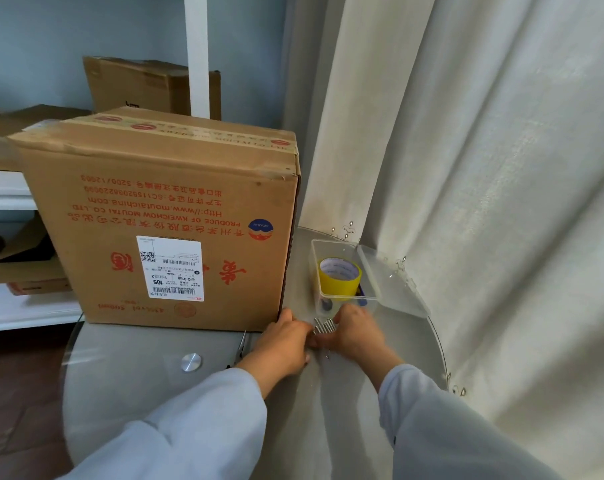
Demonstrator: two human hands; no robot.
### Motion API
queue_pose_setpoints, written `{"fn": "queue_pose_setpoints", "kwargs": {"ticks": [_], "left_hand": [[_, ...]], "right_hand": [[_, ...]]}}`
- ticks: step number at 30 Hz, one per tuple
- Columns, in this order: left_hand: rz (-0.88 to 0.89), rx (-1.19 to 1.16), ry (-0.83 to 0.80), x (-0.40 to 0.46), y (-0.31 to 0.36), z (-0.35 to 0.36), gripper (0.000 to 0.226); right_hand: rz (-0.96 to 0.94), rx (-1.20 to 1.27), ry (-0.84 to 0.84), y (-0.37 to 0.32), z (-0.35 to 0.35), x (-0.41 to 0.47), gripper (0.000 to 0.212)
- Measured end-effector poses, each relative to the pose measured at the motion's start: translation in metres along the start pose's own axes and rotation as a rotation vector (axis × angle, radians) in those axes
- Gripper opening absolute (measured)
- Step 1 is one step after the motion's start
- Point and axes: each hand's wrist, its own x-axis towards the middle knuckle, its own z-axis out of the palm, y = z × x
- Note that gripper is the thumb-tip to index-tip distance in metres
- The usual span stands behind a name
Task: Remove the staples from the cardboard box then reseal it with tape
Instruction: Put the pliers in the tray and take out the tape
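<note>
Cupping both hands, left hand [286, 341] and right hand [354, 332], I am gathering loose staples [325, 325] beside the cardboard box [162, 216]; taping comes next, judging by the tape roll [339, 277].

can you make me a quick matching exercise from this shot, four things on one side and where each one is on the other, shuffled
Things:
1. tape roll
2. cardboard box
3. staples
4. container lid

Places:
A. on the glass table, between the two hands
B. inside the clear container
C. leaning off the container's right side
D. on the table's left part, shipping label facing the camera

Pairs: 1-B, 2-D, 3-A, 4-C
</note>
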Motion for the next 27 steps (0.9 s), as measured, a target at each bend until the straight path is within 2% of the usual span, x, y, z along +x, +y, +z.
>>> {"fn": "queue_pose_setpoints", "kwargs": {"ticks": [11,15,18,20,23,25,27], "left_hand": [[0.03,0.006,-0.005,0.005,-0.004,0.003,0.044],[0.032,0.011,-0.014,0.006,-0.004,0.004,0.046],[0.032,0.019,-0.022,0.006,-0.004,0.003,0.049],[0.035,0.023,-0.026,0.006,-0.004,0.003,0.049],[0.041,0.033,-0.04,0.004,-0.003,0.002,0.05],[0.042,0.04,-0.048,0.004,-0.003,0.0,0.05],[0.037,0.045,-0.056,0.004,-0.003,-0.001,0.051]], "right_hand": [[-0.047,-0.001,0.013,-0.011,0.0,0.014,0.052],[-0.076,-0.058,-0.043,-0.016,-0.005,0.013,0.028],[-0.084,-0.099,-0.115,-0.022,-0.011,0.013,0.028],[-0.06,-0.098,-0.158,-0.023,-0.013,0.013,0.038],[-0.059,-0.09,-0.174,-0.022,-0.013,0.013,0.025],[-0.058,-0.097,-0.166,-0.021,-0.011,0.012,0.03],[-0.07,-0.089,-0.122,-0.023,-0.011,0.009,0.024]]}}
